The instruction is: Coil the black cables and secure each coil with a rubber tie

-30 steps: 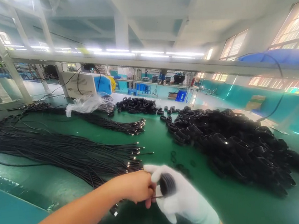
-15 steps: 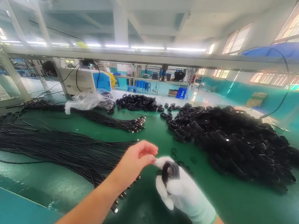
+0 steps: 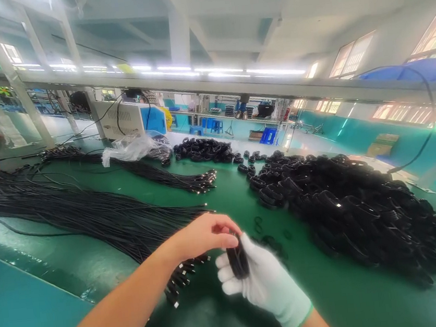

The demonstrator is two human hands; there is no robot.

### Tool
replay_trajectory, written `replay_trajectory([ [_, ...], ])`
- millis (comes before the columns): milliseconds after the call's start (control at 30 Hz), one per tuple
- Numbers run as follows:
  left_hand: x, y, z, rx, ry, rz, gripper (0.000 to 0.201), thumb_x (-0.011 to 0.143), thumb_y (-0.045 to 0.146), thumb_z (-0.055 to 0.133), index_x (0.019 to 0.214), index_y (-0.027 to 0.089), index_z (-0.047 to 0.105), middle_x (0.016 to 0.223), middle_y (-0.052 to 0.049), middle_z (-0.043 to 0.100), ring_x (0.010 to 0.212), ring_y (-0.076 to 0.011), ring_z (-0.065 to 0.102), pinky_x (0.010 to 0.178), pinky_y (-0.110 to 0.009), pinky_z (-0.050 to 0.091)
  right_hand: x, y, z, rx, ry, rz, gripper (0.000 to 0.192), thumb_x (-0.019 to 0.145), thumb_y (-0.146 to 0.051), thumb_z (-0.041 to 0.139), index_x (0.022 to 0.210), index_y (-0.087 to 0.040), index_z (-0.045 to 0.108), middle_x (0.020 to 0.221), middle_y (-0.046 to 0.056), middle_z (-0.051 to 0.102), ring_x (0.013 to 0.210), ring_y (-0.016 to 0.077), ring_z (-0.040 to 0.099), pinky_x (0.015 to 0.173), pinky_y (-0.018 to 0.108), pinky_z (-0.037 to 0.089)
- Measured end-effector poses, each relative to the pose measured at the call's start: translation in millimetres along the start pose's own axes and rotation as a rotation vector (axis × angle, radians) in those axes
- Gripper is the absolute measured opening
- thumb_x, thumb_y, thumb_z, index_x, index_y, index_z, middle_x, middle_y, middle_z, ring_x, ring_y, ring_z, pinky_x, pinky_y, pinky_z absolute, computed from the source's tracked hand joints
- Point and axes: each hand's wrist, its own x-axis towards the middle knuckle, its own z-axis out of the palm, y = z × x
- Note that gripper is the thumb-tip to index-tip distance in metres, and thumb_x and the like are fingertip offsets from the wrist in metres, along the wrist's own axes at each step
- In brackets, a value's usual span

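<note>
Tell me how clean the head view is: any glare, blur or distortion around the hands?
Head view: wide-angle bending curves the overhead beam; ceiling light strips and right windows blow out; glare sheens the green table on the left. The left hand, gloved right hand and the coiled black cable between them look slightly soft.

A single head-worn camera looks forward and slightly down across the green tabletop (image 3: pixel 225 194), close above the hands, with the factory hall beyond.
</note>
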Motion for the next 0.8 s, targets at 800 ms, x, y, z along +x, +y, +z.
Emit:
replay_trajectory([
  [800, -14.3, -29.9, 54.2, 0.477, 0.601, 0.27, 0.034, 0.082, 0.007, 0.038, 0.093, 0.019, 0.067, 0.085, -0.005, 0.064, 0.078, -0.0137, 0.061, 0.074, -0.025, 0.049, -5.9, 2.1, 7.0, -0.241, -0.081, -0.115, 0.04, 0.072, -0.02, 0.071, 0.108, -0.014, 0.055, 0.105, 0.009, 0.057, 0.093, 0.0204, 0.061, 0.082, 0.042, 0.051],
])
